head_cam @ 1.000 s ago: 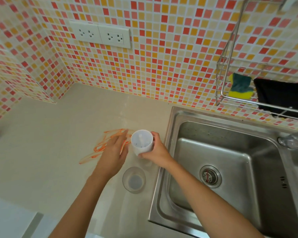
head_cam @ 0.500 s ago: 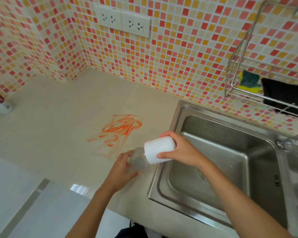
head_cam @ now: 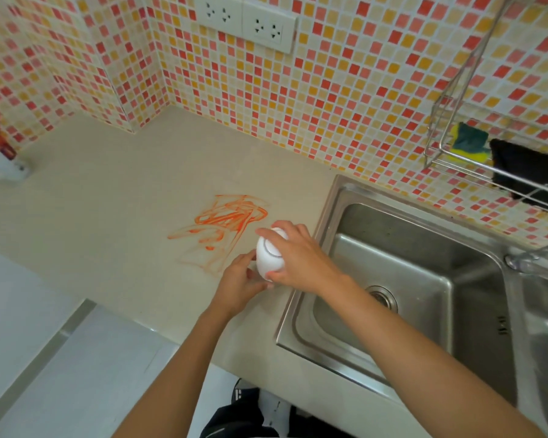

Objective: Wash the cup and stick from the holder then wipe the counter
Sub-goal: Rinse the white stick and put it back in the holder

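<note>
so i am gripping the white cup (head_cam: 270, 252) upside down in my right hand (head_cam: 298, 257), fingers curled round its wall and its base facing up at me, just above the counter (head_cam: 108, 216) and just left of the sink (head_cam: 393, 279). my left hand (head_cam: 239, 281) is curling in under the cup's mouth, but whether it is pinching anything i cannot tell, because the cup and my right hand are hiding what is below. the stick and the holder are not showing to me here.

judging from this, i am only at the start: the cup is out and in hand, yet nothing is looking wet, no water is showing in the sink basin, and the tap (head_cam: 532, 259) at the far right edge is untouched. the orange smear (head_cam: 228, 219) is lying on the counter just beyond my hands, so the wipe is wholly left. the sponge (head_cam: 467, 143) is sitting in the wire rack (head_cam: 456, 165) on the tiled wall, well apart from me, not yet picked up.
</note>
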`<state>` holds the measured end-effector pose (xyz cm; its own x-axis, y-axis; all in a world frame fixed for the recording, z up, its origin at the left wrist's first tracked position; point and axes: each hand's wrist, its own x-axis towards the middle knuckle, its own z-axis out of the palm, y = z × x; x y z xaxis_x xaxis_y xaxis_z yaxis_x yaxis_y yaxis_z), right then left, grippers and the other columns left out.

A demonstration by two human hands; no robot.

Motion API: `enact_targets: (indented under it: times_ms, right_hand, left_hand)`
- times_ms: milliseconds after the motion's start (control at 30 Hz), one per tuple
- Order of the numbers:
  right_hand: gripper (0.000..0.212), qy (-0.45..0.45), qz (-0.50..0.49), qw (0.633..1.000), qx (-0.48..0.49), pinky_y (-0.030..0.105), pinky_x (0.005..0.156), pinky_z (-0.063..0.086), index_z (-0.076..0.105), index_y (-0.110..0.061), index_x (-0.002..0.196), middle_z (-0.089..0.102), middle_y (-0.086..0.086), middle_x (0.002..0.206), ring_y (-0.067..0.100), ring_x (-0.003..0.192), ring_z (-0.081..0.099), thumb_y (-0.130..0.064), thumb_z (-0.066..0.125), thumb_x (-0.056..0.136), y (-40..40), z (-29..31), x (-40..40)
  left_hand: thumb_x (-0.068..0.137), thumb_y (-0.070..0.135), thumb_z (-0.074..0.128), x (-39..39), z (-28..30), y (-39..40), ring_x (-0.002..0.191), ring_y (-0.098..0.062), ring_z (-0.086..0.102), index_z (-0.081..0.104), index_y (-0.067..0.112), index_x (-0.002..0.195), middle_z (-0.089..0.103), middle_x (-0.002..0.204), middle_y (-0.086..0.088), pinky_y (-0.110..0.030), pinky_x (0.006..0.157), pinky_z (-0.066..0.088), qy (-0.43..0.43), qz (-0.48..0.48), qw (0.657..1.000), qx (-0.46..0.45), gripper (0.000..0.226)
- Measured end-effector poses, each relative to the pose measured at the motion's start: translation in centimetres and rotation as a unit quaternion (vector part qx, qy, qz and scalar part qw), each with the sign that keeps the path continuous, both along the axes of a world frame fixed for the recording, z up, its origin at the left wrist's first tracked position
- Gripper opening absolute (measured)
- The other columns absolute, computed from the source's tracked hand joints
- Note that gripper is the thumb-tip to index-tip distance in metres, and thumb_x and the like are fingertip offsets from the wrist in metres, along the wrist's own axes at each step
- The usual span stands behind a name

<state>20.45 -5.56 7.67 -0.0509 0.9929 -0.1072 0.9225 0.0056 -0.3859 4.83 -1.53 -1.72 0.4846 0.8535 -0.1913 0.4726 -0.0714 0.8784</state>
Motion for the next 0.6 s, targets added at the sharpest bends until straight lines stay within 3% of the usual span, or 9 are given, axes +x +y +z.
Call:
enact_targets:
  times_ms: [133, 233, 300, 400, 500, 600]
  right_hand:
    - [0.098, 0.045, -0.029, 0.998, -0.024, 0.040, 0.105, 0.039, 0.013, -0.049, 0.147, 0.015, -0.005, 0.153, 0.029, 0.134, 0.032, -0.039, 0.075, 0.071, -0.7, -1.5, 0.0]
    - [0.116, 0.194, -0.088, 0.976, -0.046, 0.034, 0.114, 0.024, -0.005, -0.050, 0.147, -0.001, -0.013, 0.161, 0.013, 0.148, 0.010, -0.046, 0.078, 0.066, -1.0, -1.9, 0.1]
    - [0.114, 0.256, -0.140, 0.956, -0.045, 0.033, 0.116, 0.022, 0.003, -0.041, 0.150, 0.015, -0.010, 0.160, 0.007, 0.146, 0.016, -0.046, 0.079, 0.067, -1.2, -2.5, 0.3]
    - [0.084, 0.306, -0.186, 0.932, -0.055, 0.037, 0.108, 0.041, 0.032, -0.045, 0.137, 0.051, -0.020, 0.134, 0.002, 0.124, 0.048, -0.043, 0.081, 0.068, -1.9, -3.7, 0.5]
    - [0.073, 0.327, -0.198, 0.923, -0.053, 0.035, 0.100, 0.047, 0.040, -0.047, 0.127, 0.057, -0.023, 0.121, -0.001, 0.114, 0.054, -0.044, 0.081, 0.067, -2.1, -4.5, 0.5]
    - [0.072, 0.346, -0.195, 0.916, -0.052, 0.028, 0.098, 0.046, 0.040, -0.045, 0.128, 0.057, -0.021, 0.120, -0.002, 0.113, 0.054, -0.042, 0.081, 0.069, -2.0, -4.5, 0.6]
  left_hand:
    - [0.065, 0.039, 0.084, -0.4, 0.1, -0.2, 0.103, -0.016, 0.058, 0.036, 0.023, 0.145, 0.049, 0.134, 0.007, -0.034, 0.087, 0.052, -0.004, 0.001, 1.000, -0.003, 0.095]
    - [0.062, 0.051, 0.081, -0.5, 0.3, -0.1, 0.120, -0.016, 0.052, 0.035, 0.025, 0.145, 0.046, 0.143, 0.005, -0.037, 0.099, 0.047, -0.016, -0.015, 1.000, 0.005, 0.099]
    - [0.059, 0.055, 0.082, -0.3, 0.5, 0.0, 0.123, -0.010, 0.050, 0.034, 0.031, 0.145, 0.046, 0.143, 0.010, -0.032, 0.099, 0.045, -0.020, -0.019, 1.000, 0.004, 0.101]
    - [0.064, 0.042, 0.086, 0.2, 1.1, 0.1, 0.115, 0.006, 0.051, 0.041, 0.039, 0.137, 0.053, 0.132, 0.022, -0.012, 0.090, 0.041, -0.031, -0.033, 0.999, 0.005, 0.085]
    - [0.065, 0.033, 0.088, 0.3, 1.4, 0.2, 0.105, 0.018, 0.051, 0.044, 0.045, 0.128, 0.056, 0.117, 0.033, 0.001, 0.080, 0.038, -0.037, -0.037, 0.999, 0.012, 0.078]
    - [0.063, 0.033, 0.088, 0.2, 1.3, 0.3, 0.104, 0.017, 0.053, 0.046, 0.040, 0.130, 0.057, 0.117, 0.031, -0.004, 0.085, 0.041, -0.039, -0.041, 0.998, 0.012, 0.080]
